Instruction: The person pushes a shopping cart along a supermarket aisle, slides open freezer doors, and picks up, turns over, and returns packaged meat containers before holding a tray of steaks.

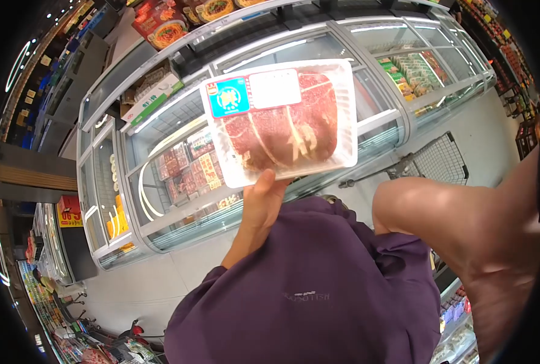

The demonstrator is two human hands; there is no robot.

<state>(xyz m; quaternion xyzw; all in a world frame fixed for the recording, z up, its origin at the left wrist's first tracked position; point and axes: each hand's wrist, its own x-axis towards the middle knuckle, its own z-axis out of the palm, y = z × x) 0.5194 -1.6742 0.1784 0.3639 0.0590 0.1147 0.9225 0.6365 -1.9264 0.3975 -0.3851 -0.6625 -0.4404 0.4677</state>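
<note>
My left hand [264,197] grips the lower edge of a white tray of packaged red meat [282,130], with the thumb on the front and the other fingers mostly hidden behind it. The tray is held upright, slightly tilted, under clear film, with a blue label and a white label along its top. My bare right arm [446,209] is bent and raised close to the camera at the right. My right hand is outside the picture.
Glass-topped freezer cases [367,103] run behind the tray, holding packaged meat [191,167] and green packs [412,76]. A wire shopping cart [443,158] stands on the floor at the right. Boxed foods [163,27] line a shelf above, and more shelving is at the left.
</note>
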